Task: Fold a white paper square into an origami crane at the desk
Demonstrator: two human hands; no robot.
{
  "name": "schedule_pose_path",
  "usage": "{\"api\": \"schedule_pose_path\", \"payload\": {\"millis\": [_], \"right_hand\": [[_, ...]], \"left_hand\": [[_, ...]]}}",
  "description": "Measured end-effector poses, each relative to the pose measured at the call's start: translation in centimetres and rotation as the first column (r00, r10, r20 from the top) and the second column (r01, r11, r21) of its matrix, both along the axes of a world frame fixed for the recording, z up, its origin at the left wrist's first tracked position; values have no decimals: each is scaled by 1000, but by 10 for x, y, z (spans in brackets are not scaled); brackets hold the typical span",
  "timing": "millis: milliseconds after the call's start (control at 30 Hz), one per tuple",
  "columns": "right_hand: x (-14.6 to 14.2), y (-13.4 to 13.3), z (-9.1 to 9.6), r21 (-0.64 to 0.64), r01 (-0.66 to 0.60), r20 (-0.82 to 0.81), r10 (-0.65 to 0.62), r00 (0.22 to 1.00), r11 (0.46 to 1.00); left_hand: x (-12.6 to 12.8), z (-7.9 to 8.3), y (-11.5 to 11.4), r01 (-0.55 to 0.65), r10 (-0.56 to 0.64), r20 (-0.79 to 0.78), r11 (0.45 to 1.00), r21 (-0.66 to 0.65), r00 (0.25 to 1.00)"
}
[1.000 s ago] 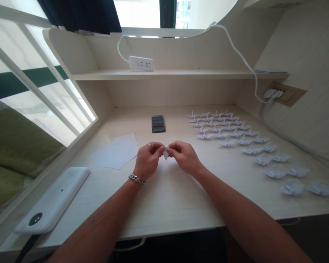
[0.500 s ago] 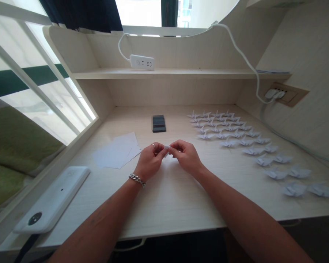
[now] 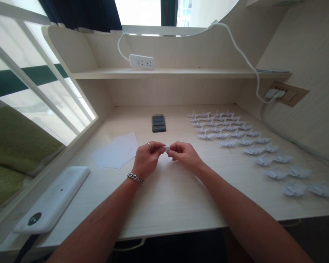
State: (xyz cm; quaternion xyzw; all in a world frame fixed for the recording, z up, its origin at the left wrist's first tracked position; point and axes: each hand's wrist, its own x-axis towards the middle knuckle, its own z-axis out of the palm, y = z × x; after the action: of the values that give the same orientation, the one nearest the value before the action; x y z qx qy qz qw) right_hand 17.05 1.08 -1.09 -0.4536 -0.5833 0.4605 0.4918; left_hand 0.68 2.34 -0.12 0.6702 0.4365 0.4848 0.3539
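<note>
Between my two hands is a small folded piece of white paper (image 3: 167, 148), mostly covered by my fingers. My left hand (image 3: 148, 156), with a ring and a chain bracelet, pinches its left end. From the other side, my right hand (image 3: 184, 154) grips the right end between thumb and fingers. Flat white paper sheets (image 3: 116, 151) lie on the desk just left of my left hand. Several folded paper cranes (image 3: 229, 143) stand in rows to the right of my right hand.
A dark phone-like object (image 3: 159, 123), its face blurred, lies beyond my hands on the desk (image 3: 170, 204). At the left edge sits a white box-shaped device (image 3: 55, 199) with a dark strap. A power strip (image 3: 142, 62) rests on the shelf (image 3: 175, 74); white cables run to a wall socket (image 3: 287, 94).
My left hand has shifted slightly left, and its fingers have straightened a little. My right hand has changed its hold slightly. The folded paper stays between them.
</note>
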Motion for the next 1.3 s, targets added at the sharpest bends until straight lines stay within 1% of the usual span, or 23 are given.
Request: {"api": "schedule_pose_path", "payload": {"millis": [100, 200, 300, 400, 533, 633, 733, 833, 900, 1000, 1067, 1300], "right_hand": [[-1, -3, 4, -59, -33, -73, 29, 997, 998], [-1, -3, 5, -52, -26, -103, 21, 994, 998], [-3, -3, 2, 27, 35, -116, -31, 993, 999], [-6, -3, -1, 150, 121, -86, -109, 990, 981], [-8, -5, -3, 257, 191, -56, -183, 982, 947], [-9, -6, -2, 329, 212, -21, -217, 976, 920], [-9, -7, -1, 364, 176, 12, -193, 981, 914], [-9, -8, 0, 354, 149, 2, -160, 987, 923], [-9, -7, 0, 317, 153, -45, -147, 988, 936], [-7, -3, -3, 241, 132, -138, -101, 985, 961], [-6, -1, -4, 211, 118, -166, -83, 983, 970], [-4, 0, -1, 179, 173, -132, -151, 980, 969]], "left_hand": [[-1, 2, -2, 15, -15, 1, 1000, -13, 1000], [-1, 2, -1, 39, -34, 88, 997, -60, 996], [-1, 0, 3, 17, 12, 222, 991, -130, 975], [0, -1, 6, -3, 66, 281, 976, -220, 958], [3, 0, 4, 98, 8, 327, 947, -305, 945], [4, -2, 3, 149, -32, 374, 945, -290, 927], [5, -5, 4, 207, -84, 448, 951, -231, 890], [4, -7, 5, 260, -126, 519, 946, -194, 845], [3, -8, 6, 270, -137, 525, 945, -185, 840], [3, -9, 6, 270, -148, 510, 947, -174, 847], [3, -8, 6, 267, -152, 498, 949, -169, 854], [5, -2, 2, 192, -104, 415, 965, -177, 904]]}}
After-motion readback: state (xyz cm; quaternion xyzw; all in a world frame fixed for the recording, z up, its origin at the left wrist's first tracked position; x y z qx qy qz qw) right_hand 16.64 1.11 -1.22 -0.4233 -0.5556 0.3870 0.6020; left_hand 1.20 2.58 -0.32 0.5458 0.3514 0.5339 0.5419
